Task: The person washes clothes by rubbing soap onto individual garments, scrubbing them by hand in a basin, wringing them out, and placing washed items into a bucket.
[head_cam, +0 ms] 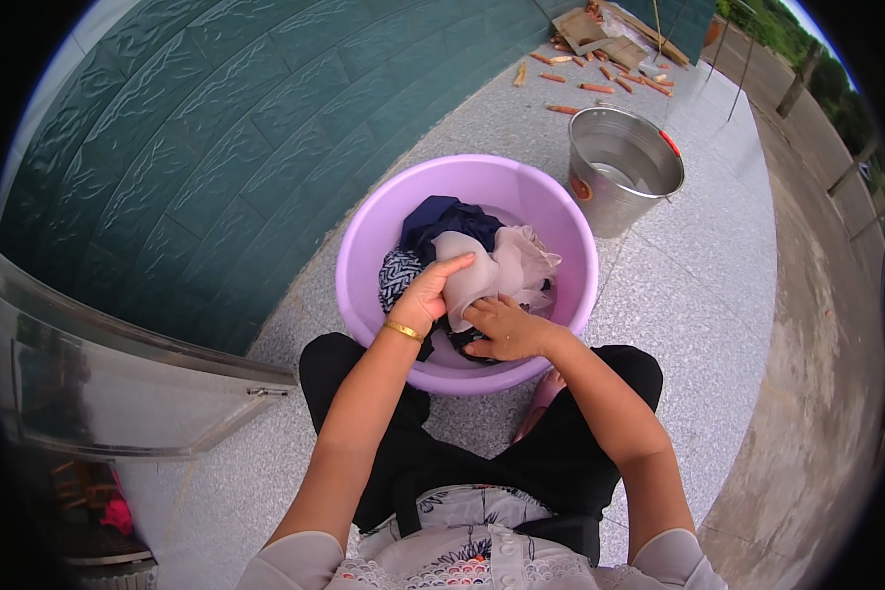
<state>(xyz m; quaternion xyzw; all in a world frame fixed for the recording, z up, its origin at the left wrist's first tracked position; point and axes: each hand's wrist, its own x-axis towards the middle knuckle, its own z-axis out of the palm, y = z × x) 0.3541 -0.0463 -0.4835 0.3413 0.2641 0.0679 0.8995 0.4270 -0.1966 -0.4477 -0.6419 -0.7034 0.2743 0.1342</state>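
A round purple plastic basin (354, 221) stands on the floor before me, between my knees. My left hand (431, 287), with a gold bracelet at the wrist, grips a pale pink bra (468, 269) with moulded cups. Against the bra's near edge lie the fingers of my right hand (512, 328), thumb apart and lower; whether they pinch the fabric is not clear. Behind the bra sits dark navy cloth (442, 221). A black-and-white patterned cloth (400, 276) is at the left, and dark cloth (476, 346) shows under my right hand.
A metal bucket (608, 210) with a red handle grip stands beyond the basin, to the right. Corn cobs (597, 88) and cardboard (579, 29) lie farther back. Green wall tiles (265, 110) and a metal door (118, 391) bound the left. The speckled floor (693, 332) ends at a concrete strip (804, 413).
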